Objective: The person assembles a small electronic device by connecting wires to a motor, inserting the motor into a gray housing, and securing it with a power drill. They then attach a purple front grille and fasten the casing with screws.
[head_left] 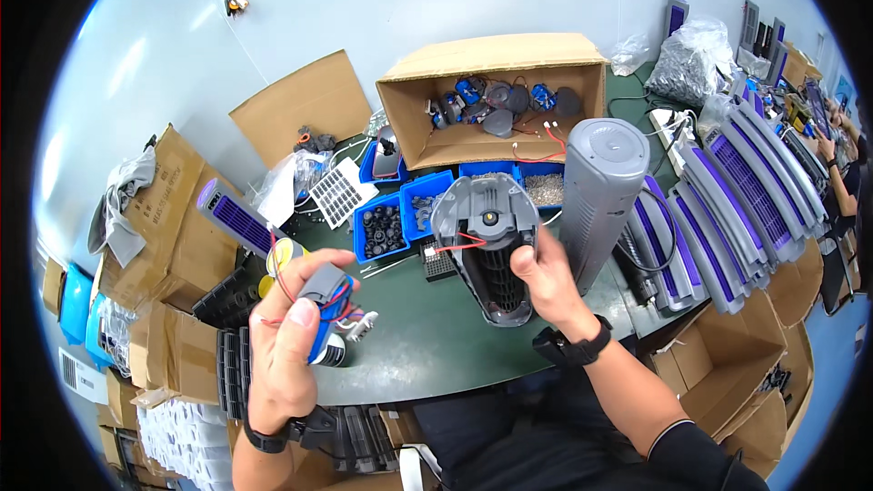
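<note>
My left hand (284, 350) is raised at the left of the bench, its thumb and fingers closed on a small motor (329, 293) with a grey cap, blue windings and loose wires ending in a white connector. My right hand (556, 286) grips the right side of a grey fan housing (452, 216), tilted with its end toward the far side. A black ribbed fan wheel (500, 277) lies inside the housing, and a red wire with a white plug crosses its top. Just right of that stands an upright grey tower fan body (602, 195).
A cardboard box (491, 147) of motors stands at the back. Blue bins (362, 255) hold small black parts and screws. Purple-and-grey fan panels (705, 218) are stacked right. Cartons (168, 209) crowd the left; an open carton (718, 355) sits low right. A co-worker's hand (826, 147) shows far right.
</note>
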Demonstrator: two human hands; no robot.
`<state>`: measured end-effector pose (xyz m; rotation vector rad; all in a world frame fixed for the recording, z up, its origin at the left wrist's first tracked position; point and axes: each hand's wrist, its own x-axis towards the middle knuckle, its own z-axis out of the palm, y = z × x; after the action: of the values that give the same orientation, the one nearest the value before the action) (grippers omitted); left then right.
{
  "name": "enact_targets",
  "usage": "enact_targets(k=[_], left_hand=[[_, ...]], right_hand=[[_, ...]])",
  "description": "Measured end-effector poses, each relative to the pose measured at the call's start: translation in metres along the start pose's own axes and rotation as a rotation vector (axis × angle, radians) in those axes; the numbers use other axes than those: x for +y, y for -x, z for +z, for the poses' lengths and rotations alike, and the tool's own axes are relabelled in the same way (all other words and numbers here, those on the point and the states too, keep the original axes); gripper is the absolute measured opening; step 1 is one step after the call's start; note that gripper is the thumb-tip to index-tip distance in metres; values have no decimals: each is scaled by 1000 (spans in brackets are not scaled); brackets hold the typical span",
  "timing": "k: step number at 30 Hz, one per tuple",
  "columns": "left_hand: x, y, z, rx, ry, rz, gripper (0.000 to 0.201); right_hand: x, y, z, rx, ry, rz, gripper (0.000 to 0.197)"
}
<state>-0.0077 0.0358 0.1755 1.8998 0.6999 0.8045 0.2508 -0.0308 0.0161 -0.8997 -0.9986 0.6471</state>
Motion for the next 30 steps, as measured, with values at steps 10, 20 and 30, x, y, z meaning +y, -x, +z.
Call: enact_targets(k=[10,20,30], left_hand=[[38,-57,14,-153,-381,423,70],[41,-77,51,-309,-619,633,64],[34,-79,59,-325,-713,662,58]], right_hand=[[11,12,14,-155,-66,-7,86],[5,14,15,-150,-55,23,80],[6,16,20,-158,-122,44,69]])
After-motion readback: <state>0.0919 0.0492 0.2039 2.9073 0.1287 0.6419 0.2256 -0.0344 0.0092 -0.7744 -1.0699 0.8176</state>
